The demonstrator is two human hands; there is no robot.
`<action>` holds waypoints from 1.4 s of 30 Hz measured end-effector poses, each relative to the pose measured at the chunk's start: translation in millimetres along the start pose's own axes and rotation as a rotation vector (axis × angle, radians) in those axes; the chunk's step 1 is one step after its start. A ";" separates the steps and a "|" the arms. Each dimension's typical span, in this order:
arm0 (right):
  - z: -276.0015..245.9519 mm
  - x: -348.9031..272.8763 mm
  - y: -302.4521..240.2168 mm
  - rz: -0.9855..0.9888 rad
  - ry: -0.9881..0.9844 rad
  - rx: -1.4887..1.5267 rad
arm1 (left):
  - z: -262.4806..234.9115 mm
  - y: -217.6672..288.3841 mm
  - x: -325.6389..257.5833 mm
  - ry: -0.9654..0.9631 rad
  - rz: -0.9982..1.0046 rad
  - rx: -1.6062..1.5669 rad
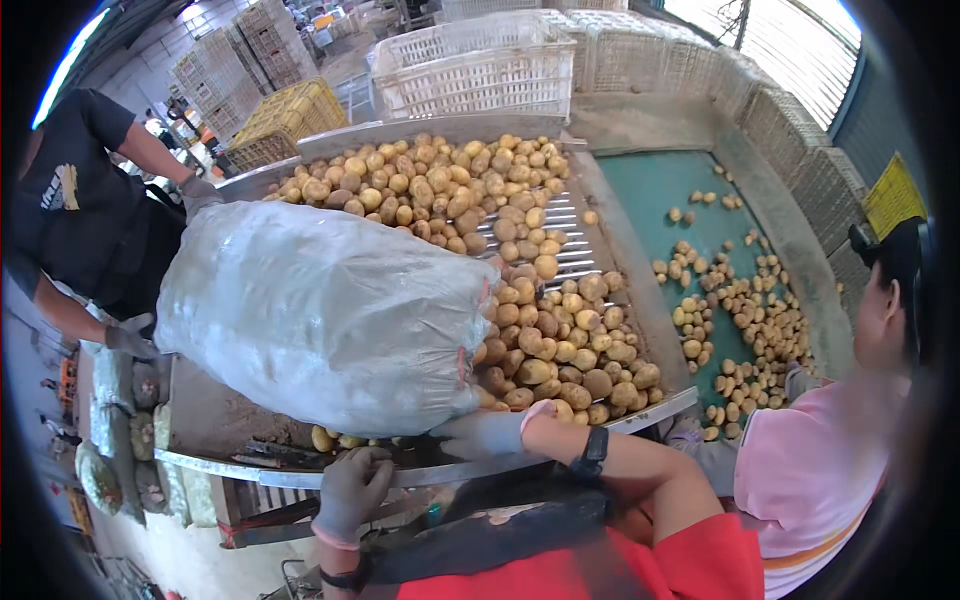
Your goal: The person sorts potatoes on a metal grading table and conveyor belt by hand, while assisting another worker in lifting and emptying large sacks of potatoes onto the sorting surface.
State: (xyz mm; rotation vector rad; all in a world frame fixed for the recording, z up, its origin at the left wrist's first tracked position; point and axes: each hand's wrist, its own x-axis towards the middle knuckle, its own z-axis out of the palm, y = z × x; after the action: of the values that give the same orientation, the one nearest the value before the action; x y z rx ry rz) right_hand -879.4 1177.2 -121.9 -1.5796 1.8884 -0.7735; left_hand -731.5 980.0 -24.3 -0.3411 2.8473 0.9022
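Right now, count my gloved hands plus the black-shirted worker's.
4: your left hand and right hand near the pale sack, the worker's upper hand and lower hand at its left end. All four show.

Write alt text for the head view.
A pale sack stretches over a table of potatoes, the wearer's right hand at the sack's lower edge, left hand by the table's near rim. A co-worker in black holds the sack's left end; another in pink is by a green surface.

one head-worn fisheye looks down on both hands [352, 494] [487, 434]
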 end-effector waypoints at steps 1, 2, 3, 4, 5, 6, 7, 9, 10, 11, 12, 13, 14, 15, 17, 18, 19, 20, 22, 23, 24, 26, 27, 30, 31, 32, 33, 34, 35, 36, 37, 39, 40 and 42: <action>-5.1 -0.9 10.0 0.074 -0.050 0.169 | 10.2 1.3 5.4 0.101 0.001 0.055; -9.1 -2.1 22.4 0.149 -0.101 0.335 | 18.0 2.6 10.6 0.201 0.007 0.109; -32.2 -9.9 30.1 0.101 -0.121 0.304 | 24.0 3.4 11.5 0.249 -0.030 0.151; -57.3 -23.1 36.6 0.064 -0.126 0.272 | 26.6 5.2 14.0 0.253 -0.036 0.157; -111.0 -34.5 12.8 0.288 -0.200 0.303 | 29.1 1.2 9.7 0.258 -0.067 0.205; -115.9 -47.7 42.7 0.238 0.014 0.088 | 32.7 6.5 13.5 0.249 -0.052 0.247; -125.7 -51.9 56.7 0.182 0.224 -0.125 | 37.1 8.9 17.0 0.250 -0.050 0.248; -139.2 -50.8 63.5 0.525 0.346 -0.062 | 45.0 12.6 23.5 0.221 -0.112 0.296; -143.4 -45.4 64.8 0.522 0.284 -0.173 | 47.7 13.1 27.1 0.214 -0.094 0.300; -133.0 -37.0 62.5 0.495 0.287 -0.175 | 51.7 12.9 28.9 0.246 -0.062 0.343; -110.4 -24.4 59.8 0.459 0.286 -0.180 | 54.3 10.1 29.0 0.284 -0.037 0.385; -79.8 -17.4 69.9 0.376 0.202 -0.231 | 55.2 10.2 32.1 0.261 -0.065 0.388; -65.5 -20.3 71.7 0.385 0.205 -0.232 | 54.4 10.6 32.1 0.257 -0.057 0.385; -57.3 -25.9 73.4 0.321 0.287 -0.436 | 54.0 13.7 32.2 0.253 -0.078 0.378; -58.2 -26.3 86.7 0.349 0.207 -0.626 | 55.4 9.1 33.2 0.283 -0.039 0.380; -59.1 -28.7 98.4 0.349 0.197 -0.628 | 55.4 9.1 34.2 0.281 -0.045 0.370; -58.7 -33.7 111.0 0.447 0.255 -0.662 | 54.1 8.8 33.9 0.270 -0.050 0.365; -59.7 -42.0 121.7 0.544 0.312 -0.695 | 53.1 8.3 33.3 0.259 -0.057 0.359; -82.6 -66.3 138.8 0.695 0.290 -0.701 | 50.7 7.4 32.3 0.255 -0.063 0.312; -92.6 -74.9 150.5 0.758 0.309 -0.702 | 48.9 12.2 31.8 0.270 -0.056 0.347; -105.7 -83.3 160.4 0.860 0.306 -0.597 | 48.6 15.7 31.8 0.278 -0.040 0.377; -127.4 -111.6 201.4 1.046 0.323 -0.379 | 49.2 16.5 33.4 0.292 -0.023 0.340; -135.9 -129.5 229.1 1.120 0.341 -0.268 | 49.1 16.8 32.8 0.309 -0.011 0.313; -162.4 -174.7 246.0 1.518 0.299 -0.498 | 48.1 16.4 34.4 0.337 0.007 0.323; -162.3 -185.5 250.2 1.554 0.427 -0.505 | 47.5 17.9 35.9 0.339 -0.001 0.315; -165.1 -189.2 257.3 1.550 0.420 -0.516 | 45.7 19.8 37.8 0.345 0.014 0.259; -173.2 -183.8 244.9 1.560 0.510 -0.364 | 45.8 21.4 35.4 0.352 0.012 0.209; -177.3 -183.8 236.0 1.578 0.599 -0.212 | 46.4 22.0 34.6 0.348 -0.004 0.200; -177.4 -183.2 237.6 1.556 0.681 -0.133 | 45.8 23.2 35.6 0.342 -0.044 0.259; -176.1 -182.6 239.5 1.558 0.667 -0.140 | 44.5 24.3 39.0 0.334 -0.079 0.320; -174.5 -181.7 241.7 1.494 0.784 -0.048 | 40.7 31.7 40.3 0.303 -0.133 0.317; -174.5 -181.3 247.8 1.427 0.893 0.041 | 41.0 32.8 41.7 0.327 -0.116 0.287; -178.3 -182.4 252.6 1.316 0.979 0.029 | 40.7 33.2 42.5 0.356 -0.088 0.264; -190.3 -181.0 255.5 1.198 1.057 0.017 | 39.8 33.9 42.9 0.349 -0.083 0.268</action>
State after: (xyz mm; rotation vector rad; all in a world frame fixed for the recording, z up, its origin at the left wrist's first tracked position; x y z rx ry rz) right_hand -1160.5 1407.2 -169.9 0.3295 2.9044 -1.0445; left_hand -779.2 1022.6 -46.3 -0.6325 3.1852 0.4741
